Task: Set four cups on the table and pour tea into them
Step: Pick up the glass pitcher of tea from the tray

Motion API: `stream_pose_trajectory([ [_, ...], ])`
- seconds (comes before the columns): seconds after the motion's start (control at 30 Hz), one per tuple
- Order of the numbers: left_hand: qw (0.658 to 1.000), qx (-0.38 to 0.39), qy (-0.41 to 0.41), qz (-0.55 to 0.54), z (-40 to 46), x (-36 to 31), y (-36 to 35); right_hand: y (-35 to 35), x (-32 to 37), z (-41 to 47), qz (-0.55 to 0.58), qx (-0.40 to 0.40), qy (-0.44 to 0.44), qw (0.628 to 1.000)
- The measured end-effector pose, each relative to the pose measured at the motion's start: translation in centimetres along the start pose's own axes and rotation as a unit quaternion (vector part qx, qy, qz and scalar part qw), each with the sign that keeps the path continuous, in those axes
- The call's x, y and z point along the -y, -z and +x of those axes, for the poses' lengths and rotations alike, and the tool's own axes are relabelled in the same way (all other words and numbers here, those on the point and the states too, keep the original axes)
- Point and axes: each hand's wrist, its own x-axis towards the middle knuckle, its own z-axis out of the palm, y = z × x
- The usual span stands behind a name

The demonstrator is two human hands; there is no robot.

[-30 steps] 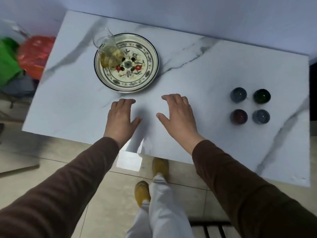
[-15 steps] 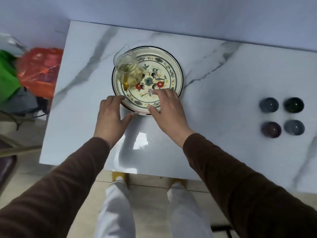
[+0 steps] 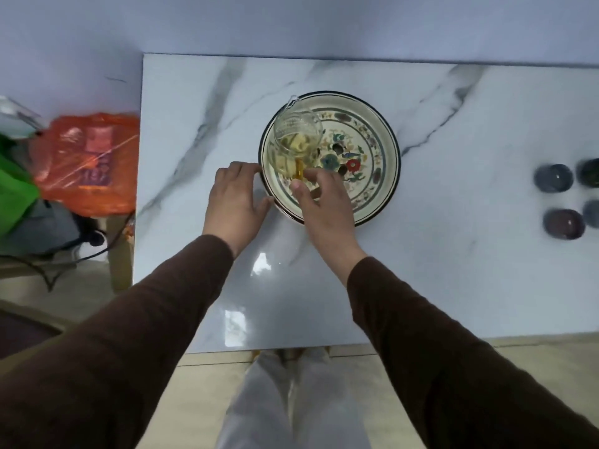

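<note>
Right hand, fingers loosely spread and gripping nothing, reaches over the 6 o'clock rim of the round floral ceramic plate, fingertips just beside the amber handle of the clear glass pitcher. Left hand lies flat and open on the glossy marble-veined table, touching the plate's 8 o'clock edge. The pitcher, holding pale yellow tea, stands on the plate at 10 o'clock. Four small dark glazed cups cluster at 3 o'clock, well apart.
</note>
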Motion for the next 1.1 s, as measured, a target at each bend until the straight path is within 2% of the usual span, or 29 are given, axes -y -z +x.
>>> stream_pose_trajectory([
  [0.2,1.0,0.002,-0.011,0.001,1.5,0.4,-0.5,-2.3,0.6,1.3,0.098,-0.024,-0.043,0.994],
  [0.4,1.0,0.002,-0.013,0.018,2.1,0.3,-0.6,-2.7,1.0,1.8,0.225,-0.01,-0.081,0.971],
  [0.57,0.999,0.008,-0.026,0.042,1.9,-0.7,-0.2,-1.1,1.3,1.4,0.268,-0.014,-0.127,0.955],
  [0.83,0.995,0.042,-0.078,0.055,0.6,-5.7,0.2,6.4,0.3,-2.8,0.211,-0.072,-0.081,0.971],
  [1.1,0.981,0.074,-0.155,0.086,-2.2,-14.9,-3.5,15.5,-5.1,-9.4,0.176,-0.134,-0.101,0.97],
])
